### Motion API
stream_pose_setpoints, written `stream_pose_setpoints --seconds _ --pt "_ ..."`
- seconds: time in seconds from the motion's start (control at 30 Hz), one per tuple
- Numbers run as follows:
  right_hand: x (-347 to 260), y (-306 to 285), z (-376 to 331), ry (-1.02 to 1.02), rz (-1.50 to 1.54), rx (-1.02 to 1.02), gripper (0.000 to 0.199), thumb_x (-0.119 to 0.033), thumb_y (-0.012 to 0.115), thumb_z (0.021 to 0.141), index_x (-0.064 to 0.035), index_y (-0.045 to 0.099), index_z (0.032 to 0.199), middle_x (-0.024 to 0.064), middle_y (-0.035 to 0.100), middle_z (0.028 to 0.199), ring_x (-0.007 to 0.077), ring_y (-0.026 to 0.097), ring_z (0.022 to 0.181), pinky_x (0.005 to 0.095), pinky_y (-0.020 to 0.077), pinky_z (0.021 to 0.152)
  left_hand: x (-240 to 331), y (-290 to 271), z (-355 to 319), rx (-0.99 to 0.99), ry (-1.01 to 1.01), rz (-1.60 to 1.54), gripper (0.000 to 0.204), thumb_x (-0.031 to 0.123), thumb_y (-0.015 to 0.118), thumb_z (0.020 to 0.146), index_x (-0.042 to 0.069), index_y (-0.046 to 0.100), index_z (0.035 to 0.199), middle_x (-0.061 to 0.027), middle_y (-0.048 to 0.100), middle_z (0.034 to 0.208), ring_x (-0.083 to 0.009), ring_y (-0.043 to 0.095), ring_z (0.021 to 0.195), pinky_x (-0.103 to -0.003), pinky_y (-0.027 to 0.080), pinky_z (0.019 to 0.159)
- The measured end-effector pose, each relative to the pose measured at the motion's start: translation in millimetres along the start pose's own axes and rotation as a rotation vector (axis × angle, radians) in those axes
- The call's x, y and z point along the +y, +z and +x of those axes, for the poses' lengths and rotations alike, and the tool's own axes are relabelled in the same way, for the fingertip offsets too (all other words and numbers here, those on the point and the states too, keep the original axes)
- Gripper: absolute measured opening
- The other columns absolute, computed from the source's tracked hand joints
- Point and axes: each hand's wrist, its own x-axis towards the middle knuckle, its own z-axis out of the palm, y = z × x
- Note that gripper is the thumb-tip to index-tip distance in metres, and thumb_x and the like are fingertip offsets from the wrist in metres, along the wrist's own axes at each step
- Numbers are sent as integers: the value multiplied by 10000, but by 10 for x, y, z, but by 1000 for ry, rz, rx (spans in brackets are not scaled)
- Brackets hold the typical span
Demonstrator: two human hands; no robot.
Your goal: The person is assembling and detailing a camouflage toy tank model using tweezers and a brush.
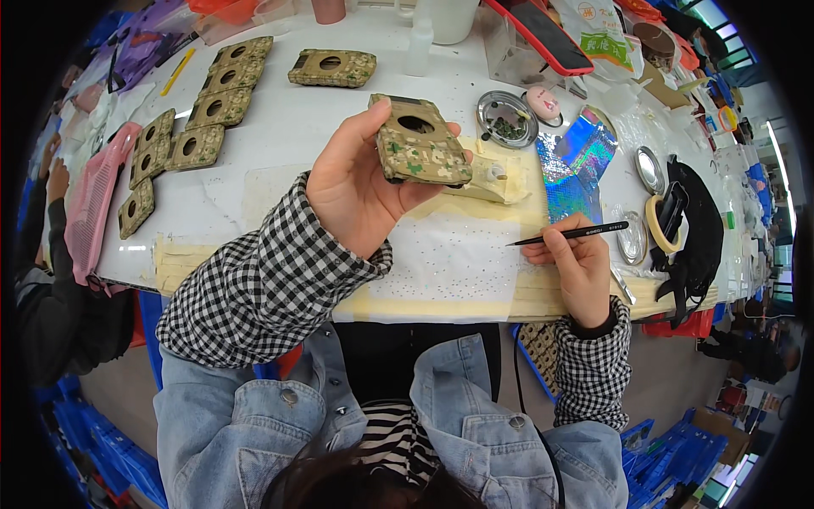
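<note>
Left hand [360, 182]: you pinch the camouflage case [420, 142] by its edges; it could slip
Right hand [578, 263]: fingers closed on black pen [570, 234]; tip may scatter beads

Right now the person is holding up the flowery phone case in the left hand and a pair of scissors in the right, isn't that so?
Not quite. The left hand does hold up the flowery phone case, but the right hand holds a thin black pen-like tool, not scissors. Its tip points left over the pale work mat. The head view shows this.
</note>
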Motion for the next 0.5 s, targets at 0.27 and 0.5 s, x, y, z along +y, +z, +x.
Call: stream_pose_setpoints --seconds 0.27,0.5 --pt "20 -12 -3 -30 -15 0 119 -112 491 921 6 488 902 114 624 780 158 645 722 230 527 646 -4 -12 3 -13 -3 -13 492 300 319 953 -107 388 1220 -302 450 1217 -340 552 1057 -337 558 815" --pt "10 11 1 -33 -18 14 123 -115 492 922 5 491 899 113 623 780 155 643 717 231 526 647 3 4 -4 -2 -1 -7 496 303 323 951 -107 384 1224 -301 449 1219 -340 554 1056 -336 558 816"
